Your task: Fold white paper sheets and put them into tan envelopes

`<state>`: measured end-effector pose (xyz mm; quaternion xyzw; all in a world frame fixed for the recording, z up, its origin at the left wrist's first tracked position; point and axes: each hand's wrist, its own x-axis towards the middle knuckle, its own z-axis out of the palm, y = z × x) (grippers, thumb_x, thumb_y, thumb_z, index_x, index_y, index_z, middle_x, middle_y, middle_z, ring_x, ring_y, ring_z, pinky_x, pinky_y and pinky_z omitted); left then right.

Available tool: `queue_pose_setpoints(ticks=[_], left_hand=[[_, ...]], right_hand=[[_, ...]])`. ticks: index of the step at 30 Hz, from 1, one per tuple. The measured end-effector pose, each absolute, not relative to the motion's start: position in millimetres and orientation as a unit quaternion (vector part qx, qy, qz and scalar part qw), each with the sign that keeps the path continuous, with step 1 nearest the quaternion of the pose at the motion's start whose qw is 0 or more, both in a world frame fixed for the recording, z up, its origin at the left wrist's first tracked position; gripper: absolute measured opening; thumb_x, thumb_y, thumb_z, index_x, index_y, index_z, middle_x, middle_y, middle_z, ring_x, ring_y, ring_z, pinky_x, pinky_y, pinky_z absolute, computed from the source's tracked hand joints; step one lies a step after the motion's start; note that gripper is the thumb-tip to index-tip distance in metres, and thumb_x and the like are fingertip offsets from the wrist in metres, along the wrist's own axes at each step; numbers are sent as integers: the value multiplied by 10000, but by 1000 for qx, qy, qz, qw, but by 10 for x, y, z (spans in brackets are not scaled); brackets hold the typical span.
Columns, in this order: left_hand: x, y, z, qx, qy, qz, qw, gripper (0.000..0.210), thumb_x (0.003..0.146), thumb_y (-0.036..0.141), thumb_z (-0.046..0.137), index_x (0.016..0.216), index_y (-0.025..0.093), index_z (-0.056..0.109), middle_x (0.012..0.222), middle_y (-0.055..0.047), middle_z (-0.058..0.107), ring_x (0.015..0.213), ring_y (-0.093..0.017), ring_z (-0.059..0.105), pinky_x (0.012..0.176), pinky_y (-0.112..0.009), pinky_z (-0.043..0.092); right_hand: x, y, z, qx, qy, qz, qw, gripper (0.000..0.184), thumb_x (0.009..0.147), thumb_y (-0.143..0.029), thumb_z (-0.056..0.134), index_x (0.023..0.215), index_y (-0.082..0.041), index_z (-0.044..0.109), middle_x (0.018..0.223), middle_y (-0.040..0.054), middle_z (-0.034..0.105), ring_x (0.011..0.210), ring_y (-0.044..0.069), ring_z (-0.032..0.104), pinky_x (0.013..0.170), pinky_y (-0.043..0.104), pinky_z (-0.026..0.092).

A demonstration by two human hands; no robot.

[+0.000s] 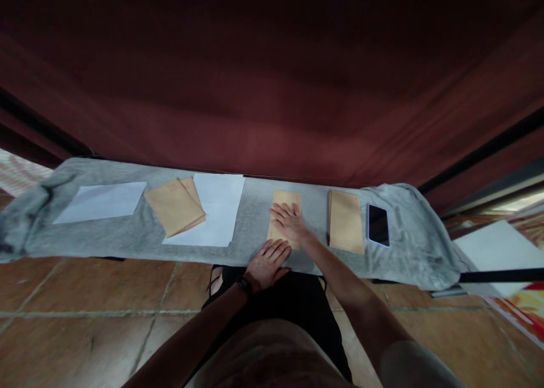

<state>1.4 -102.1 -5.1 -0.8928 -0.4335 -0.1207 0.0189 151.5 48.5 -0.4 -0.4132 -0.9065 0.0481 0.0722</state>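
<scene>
A brown paper envelope [289,197] lies upright in front of me on the grey cloth. My right hand [289,222] rests flat across its middle with the fingers spread. At the envelope's lower left corner, my left hand [267,262] lies with its fingers stretched out, the fingertips touching that edge; a dark band circles the wrist. Just right of these hands is a stack of brown envelopes [346,221]. To the left, a few more brown envelopes [174,207] overlap a pile of white paper sheets [219,212].
A phone [378,225] with a dark screen lies right of the envelope stack. One white sheet [102,201] sits at the far left. The narrow table under a grey cloth [250,224] ends against a dark red curtain [272,122]. Below is a tiled floor [85,297].
</scene>
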Motion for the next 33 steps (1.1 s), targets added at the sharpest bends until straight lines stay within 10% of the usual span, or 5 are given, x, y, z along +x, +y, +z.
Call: queue_pose_setpoints(ticks=[20,33], left_hand=[[42,-1035,-93,-891,-436,-121,18,438,985,437,532,1331,179,604,1325,-104,678,1348,-254,534,1247,-470,259],[41,-1059,-73,-881,-444,-160,-8,498,1027,324,403,1499,172,453,1525,-87,531,1450,-212,435,1252,-451,267]], right_hand=[[1784,-399,-13,-417,-902,69,89,514,1076,-321,320,1571,-194,366,1639,81,329,1522,217,316,1265,478,228],[2052,-1003,-105,-466,-868,50,165,534,1063,-357,379,1540,-119,420,1591,116,412,1488,242,388,1249,459,324]])
